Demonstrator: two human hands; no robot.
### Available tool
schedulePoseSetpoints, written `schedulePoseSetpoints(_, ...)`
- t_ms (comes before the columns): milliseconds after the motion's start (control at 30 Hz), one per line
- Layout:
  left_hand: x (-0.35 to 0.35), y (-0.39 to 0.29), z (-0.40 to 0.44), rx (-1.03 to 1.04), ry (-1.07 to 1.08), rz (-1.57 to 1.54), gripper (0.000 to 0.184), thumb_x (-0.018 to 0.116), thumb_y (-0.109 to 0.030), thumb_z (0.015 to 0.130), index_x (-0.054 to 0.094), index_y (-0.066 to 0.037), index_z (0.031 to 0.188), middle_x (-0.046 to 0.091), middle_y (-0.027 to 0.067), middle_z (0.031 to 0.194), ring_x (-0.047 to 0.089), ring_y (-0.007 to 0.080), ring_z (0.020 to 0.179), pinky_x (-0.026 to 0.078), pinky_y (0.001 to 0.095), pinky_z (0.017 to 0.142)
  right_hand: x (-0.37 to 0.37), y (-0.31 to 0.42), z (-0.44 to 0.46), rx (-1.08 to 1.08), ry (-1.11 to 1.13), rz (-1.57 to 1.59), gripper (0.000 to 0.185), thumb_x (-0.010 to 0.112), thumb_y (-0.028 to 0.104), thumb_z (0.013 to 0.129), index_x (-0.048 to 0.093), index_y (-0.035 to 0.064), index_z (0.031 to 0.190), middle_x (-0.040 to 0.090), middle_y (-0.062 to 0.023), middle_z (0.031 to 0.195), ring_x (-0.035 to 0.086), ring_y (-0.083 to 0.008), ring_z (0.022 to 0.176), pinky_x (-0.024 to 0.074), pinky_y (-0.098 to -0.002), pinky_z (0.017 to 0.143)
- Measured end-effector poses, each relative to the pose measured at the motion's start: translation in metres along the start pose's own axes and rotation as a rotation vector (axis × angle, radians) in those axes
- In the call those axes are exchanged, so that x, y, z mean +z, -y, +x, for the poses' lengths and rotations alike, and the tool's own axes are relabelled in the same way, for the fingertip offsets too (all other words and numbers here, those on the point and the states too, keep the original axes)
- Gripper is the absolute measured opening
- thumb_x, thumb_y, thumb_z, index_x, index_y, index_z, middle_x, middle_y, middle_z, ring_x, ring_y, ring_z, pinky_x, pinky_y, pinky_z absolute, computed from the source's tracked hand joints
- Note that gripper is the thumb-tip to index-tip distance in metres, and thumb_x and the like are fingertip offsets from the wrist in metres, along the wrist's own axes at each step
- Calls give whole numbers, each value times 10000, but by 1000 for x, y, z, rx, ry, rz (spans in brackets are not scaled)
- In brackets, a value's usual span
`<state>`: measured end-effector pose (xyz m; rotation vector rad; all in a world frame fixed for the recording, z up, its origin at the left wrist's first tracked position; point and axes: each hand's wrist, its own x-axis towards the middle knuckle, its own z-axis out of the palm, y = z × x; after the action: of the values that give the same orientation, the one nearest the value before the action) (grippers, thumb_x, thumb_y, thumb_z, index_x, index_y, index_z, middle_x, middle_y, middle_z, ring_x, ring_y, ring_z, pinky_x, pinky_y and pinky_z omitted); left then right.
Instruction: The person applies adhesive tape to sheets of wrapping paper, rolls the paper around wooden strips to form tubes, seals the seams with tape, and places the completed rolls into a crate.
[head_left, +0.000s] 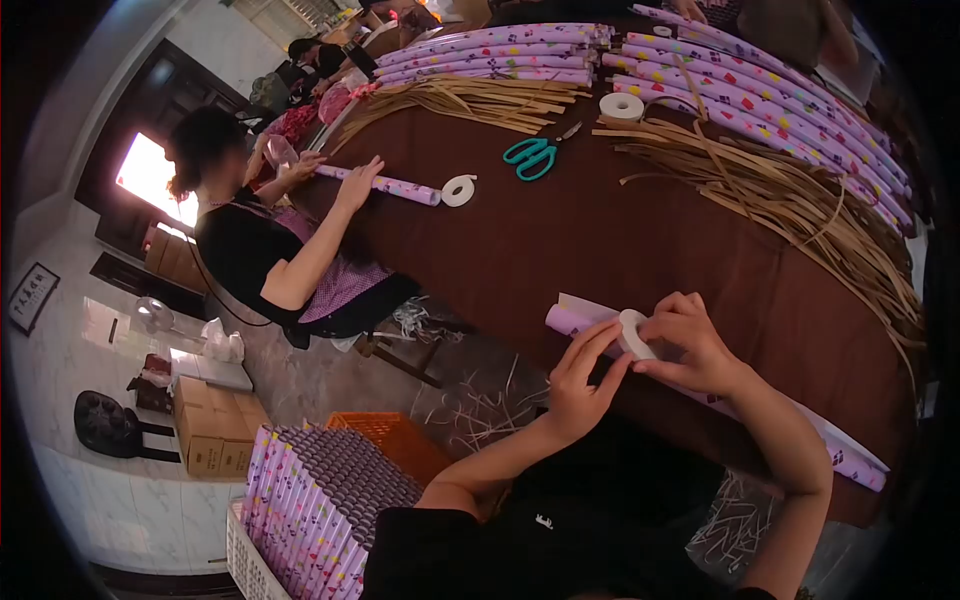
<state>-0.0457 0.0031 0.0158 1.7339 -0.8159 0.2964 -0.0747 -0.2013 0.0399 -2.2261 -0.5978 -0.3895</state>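
Note:
Both of my hands are raised over the near edge of the table, on either side of a roll of white tape [632, 336]. My left hand [583, 388] presses its fingertips against the roll's left side. On the other side, the curled fingers and thumb of my right hand [697, 345] pinch the roll. Beneath them a purple patterned paper sheet [852, 466], partly rolled into a tube, lies along the table edge; my hands and forearms hide its middle. Teal-handled scissors [530, 157] lie farther back, blades apart.
Brown strips [790, 195] and purple rolls [740, 85] lie along the far side, with another tape roll [622, 106]. At left, a co-worker [235, 220] handles a purple tube [405, 189] beside a tape roll [458, 191]. A crate [245, 555] of stacked tubes stands below.

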Motion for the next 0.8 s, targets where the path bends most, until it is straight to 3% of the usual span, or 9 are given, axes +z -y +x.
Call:
schedulePoseSetpoints(100,6,-1,-1,-131,-53,-164,328,722,5,823,633,41,1137,632,162,1213,642,274,1100,523,343,921,0,3,-2,47,-22,-2,371,847,296,717,664,102,975,596,-16,890,529,-184,874,348,-326,767)
schedulePoseSetpoints(333,9,10,2,-16,-83,-186,298,719,46,813,642,40,1100,627,174,1222,640,273,1102,522,350,933,1,2,0,3,-17,-6,437,854,251,707,642,100,1058,586,-52,960,526,-208,897,370,-329,796)
schedulePoseSetpoints(433,8,10,2,-2,-67,-216,322,711,63,817,626,38,1126,604,176,1257,623,264,1132,522,352,939,6,-1,-2,15,-39,-12,465,859,221,693,635,102,1082,587,-69,1023,530,-222,928,384,-340,829)
schedulePoseSetpoints(500,6,6,2,-77,-12,-340,390,649,93,865,526,74,1234,484,195,1389,549,263,1231,486,355,1014,5,-1,-2,12,-45,13,477,863,205,683,636,105,1090,593,-72,1055,538,-231,951,394,-348,852)
schedulePoseSetpoints(567,8,2,5,-136,-58,-458,492,642,100,865,457,76,1320,444,198,1421,518,271,1265,455,382,1055,6,0,-4,40,-59,23,476,861,206,688,636,105,1096,595,-73,1062,541,-235,957,397,-350,859)
schedulePoseSetpoints(800,10,4,8,-119,-5,-375,491,683,96,829,518,85,1292,490,188,1370,550,271,1227,488,370,1031,5,0,-5,34,-84,79,419,825,243,746,650,94,1096,614,-70,1049,550,-225,975,395,-346,889)
